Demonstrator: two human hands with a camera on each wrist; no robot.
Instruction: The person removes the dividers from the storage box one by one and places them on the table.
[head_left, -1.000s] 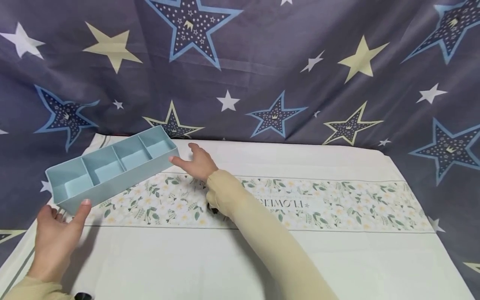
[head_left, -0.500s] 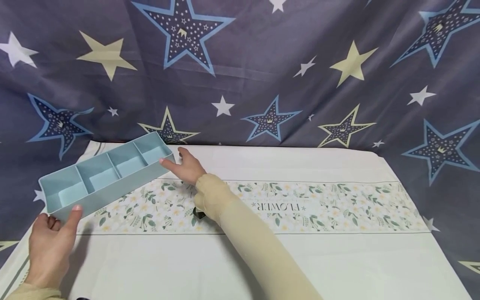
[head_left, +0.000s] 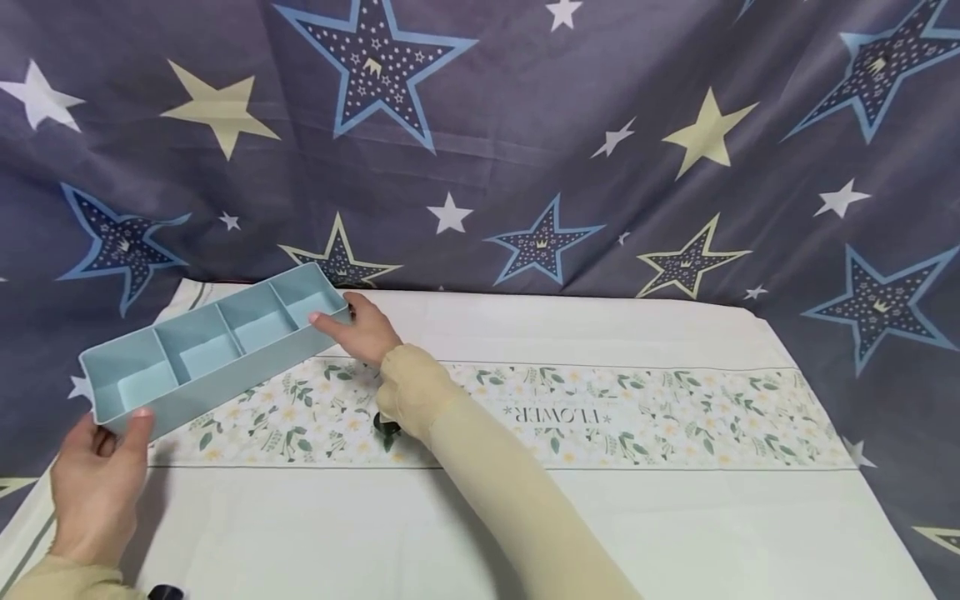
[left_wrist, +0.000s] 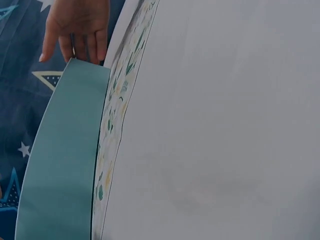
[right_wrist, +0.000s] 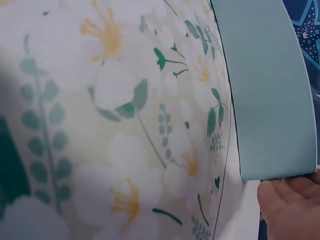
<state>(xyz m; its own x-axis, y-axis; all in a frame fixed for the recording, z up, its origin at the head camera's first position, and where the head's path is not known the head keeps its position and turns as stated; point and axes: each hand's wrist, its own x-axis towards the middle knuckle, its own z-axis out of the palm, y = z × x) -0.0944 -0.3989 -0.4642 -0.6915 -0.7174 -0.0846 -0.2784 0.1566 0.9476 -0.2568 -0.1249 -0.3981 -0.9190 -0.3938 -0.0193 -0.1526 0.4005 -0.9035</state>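
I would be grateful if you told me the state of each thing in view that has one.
Blue box: open-topped, divided into four, lying at a slant; whether fully set down is unclear.
Left hand: grips the box's left end, thumb on the near wall.
Right hand: holds the right end, thumb at the near rim.
Tablecloth: spread out, faintly creased.
Star curtain: hanging behind, lightly wrinkled.
Right sleeve: pulled down to the wrist.

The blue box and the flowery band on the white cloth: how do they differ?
The box is plain pale blue, while the flowered band carries white blossoms, green leaves and lettering. The box has raised walls and four compartments; the band lies flat. The box slants in the head view, whereas the band runs straight across the white cloth. Both are longer than they are wide.
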